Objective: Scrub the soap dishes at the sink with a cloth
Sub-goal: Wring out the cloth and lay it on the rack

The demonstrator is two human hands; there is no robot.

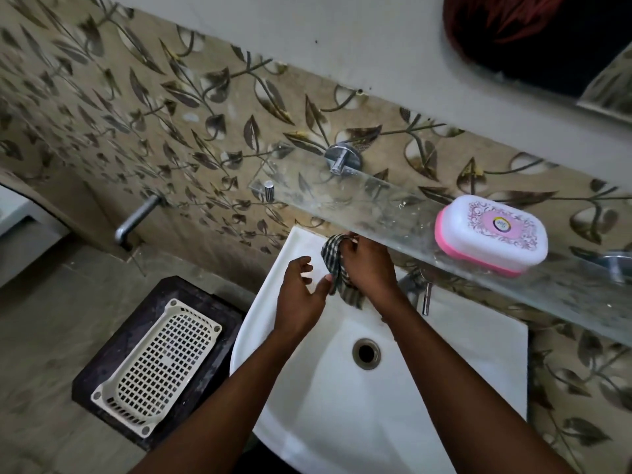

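A checked grey-and-white cloth (337, 268) hangs over the back of the white sink (307, 398), gripped by my right hand (367, 265) just under the glass shelf. My left hand (301, 292) hovers beside it with relaxed fingers, its thumb touching the cloth's lower edge. A closed white-and-pink soap dish (492, 234) with a patterned lid stands on the glass shelf (393, 213), to the right of both hands.
A chrome tap (422, 292) rises at the sink's back, partly behind my right wrist. The drain (366, 353) sits mid-basin. A cream perforated plastic basket (157, 367) lies on a dark stand at the left. A wall spout (136, 217) projects from the leaf-patterned tiles.
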